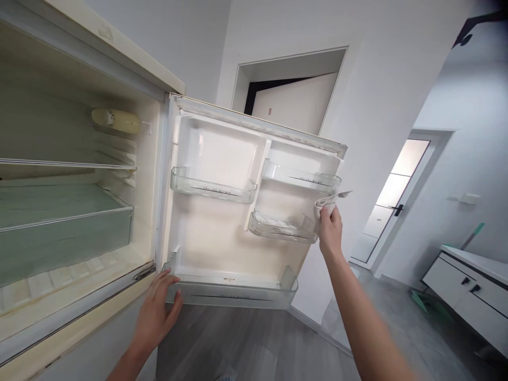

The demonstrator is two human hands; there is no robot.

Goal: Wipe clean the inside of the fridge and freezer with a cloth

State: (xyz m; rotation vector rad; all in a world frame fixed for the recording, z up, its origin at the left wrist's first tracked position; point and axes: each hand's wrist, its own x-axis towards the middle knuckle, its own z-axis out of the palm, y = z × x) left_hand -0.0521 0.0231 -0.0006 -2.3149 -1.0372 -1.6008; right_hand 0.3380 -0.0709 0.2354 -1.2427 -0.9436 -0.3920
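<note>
An old cream fridge stands open, its door [222, 233] swung out toward me with clear plastic shelves on its inner side. My right hand [330, 230] is closed on a white cloth [331, 200] and presses it against the door's right edge, beside the middle door shelf [278, 228]. My left hand [156, 312] rests with fingers spread on the left end of the bottom door shelf [234, 293], at the door's lower corner. It holds nothing.
The fridge interior [67, 211] has glass shelves and a crisper drawer, with a cream lamp housing [116, 120] on the back wall. Grey floor lies below. A doorway [392, 203] and a white cabinet [468, 288] with a green mop stand at right.
</note>
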